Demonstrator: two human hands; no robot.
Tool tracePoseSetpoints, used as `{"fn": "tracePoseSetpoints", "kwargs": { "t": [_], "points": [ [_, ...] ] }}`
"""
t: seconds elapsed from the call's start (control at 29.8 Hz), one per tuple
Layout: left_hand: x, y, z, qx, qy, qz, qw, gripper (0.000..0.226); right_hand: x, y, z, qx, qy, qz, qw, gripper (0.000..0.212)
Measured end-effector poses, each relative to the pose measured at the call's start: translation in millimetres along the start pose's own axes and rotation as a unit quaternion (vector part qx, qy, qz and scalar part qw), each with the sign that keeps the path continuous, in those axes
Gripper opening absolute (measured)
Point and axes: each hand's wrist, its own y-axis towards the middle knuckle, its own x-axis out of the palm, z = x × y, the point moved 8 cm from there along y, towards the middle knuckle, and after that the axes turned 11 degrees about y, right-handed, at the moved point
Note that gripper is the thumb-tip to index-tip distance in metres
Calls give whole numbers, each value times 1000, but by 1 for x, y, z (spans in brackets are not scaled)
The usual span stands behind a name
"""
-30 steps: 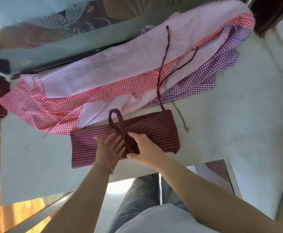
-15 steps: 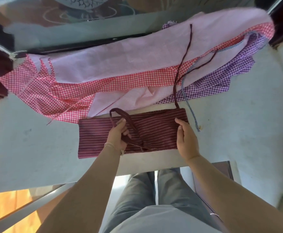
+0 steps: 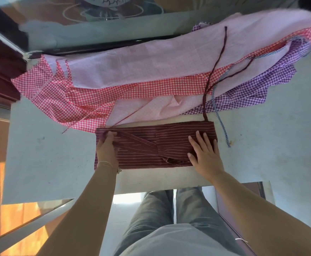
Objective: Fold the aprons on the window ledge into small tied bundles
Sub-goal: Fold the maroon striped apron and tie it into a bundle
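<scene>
We have the maroon white-striped apron (image 3: pixel 141 145) folded into a long band near the front edge of the pale window ledge (image 3: pixel 49 163), our left hand (image 3: pixel 105 146) gripping its left end, our right hand (image 3: pixel 204 152) pressing flat with straight fingers on its right end, while pink, red-checked and purple-checked aprons (image 3: pixel 151 71) lie heaped just behind.

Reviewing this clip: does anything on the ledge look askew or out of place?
Nothing damaged. The dark maroon tie string of the folded maroon striped apron trails loose over the pink checked apron pile behind it. The left hand grips the strip's left end; the right hand presses flat.
</scene>
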Motion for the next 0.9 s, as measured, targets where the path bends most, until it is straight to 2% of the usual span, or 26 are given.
{"fn": "tracePoseSetpoints", "kwargs": {
  "t": [0.03, 0.1, 0.13, 0.17, 0.23, 0.3, 0.37, 0.4, 0.44, 0.47, 0.57, 0.64, 0.7, 0.8, 0.84, 0.9],
  "points": [
    [-7, 1, -6, -20, 51, 39, 998, 12, 6, 0, 3, 1, -14, -23, 1000, 66],
    [-22, -1, -12, -44, 200, 134, 970, 44, 8, 2, 7, -1, -10, -45, 999, 71],
    [-26, -5, -7, -20, 273, 176, 946, 56, 7, 2, 7, -5, 1, -46, 999, 75],
    [-22, -8, 2, 46, 342, 192, 919, 62, 4, 1, 6, -10, 11, -39, 999, 79],
    [12, -15, 20, 216, 467, 139, 846, 55, 1, -1, 6, -22, 16, -30, 999, 87],
    [61, -23, 21, 325, 595, 31, 734, 44, 3, -5, 6, -36, -4, -30, 999, 94],
    [97, -26, 11, 344, 687, -49, 638, 50, 4, -9, 6, -45, -11, -28, 999, 93],
    [109, -26, 8, 331, 712, -69, 615, 55, 3, -9, 6, -46, -4, -26, 999, 88],
    [116, -23, 4, 307, 723, -84, 613, 59, 2, -10, 6, -48, 5, -23, 999, 82],
    [124, -20, 1, 275, 721, -103, 628, 62, 0, -9, 7, -49, 17, -19, 998, 75],
    [140, -16, -10, 154, 647, -206, 718, 61, -8, -11, 5, -70, 62, 4, 996, 62],
    [149, -25, -6, 146, 560, -251, 776, 49, -15, -16, 7, -85, 85, 22, 993, 58],
    [146, -34, 7, 182, 495, -247, 813, 37, -17, -20, 8, -103, 95, 26, 990, 57],
    [132, -40, 29, 281, 515, -168, 792, 28, -12, -20, 11, -116, 73, -3, 991, 59],
    [125, -37, 31, 288, 525, -133, 790, 30, -8, -21, 11, -119, 55, -20, 991, 61],
    [112, -25, 23, 232, 558, -109, 789, 40, -3, -22, 10, -130, 19, -48, 990, 69]
  ]
}}
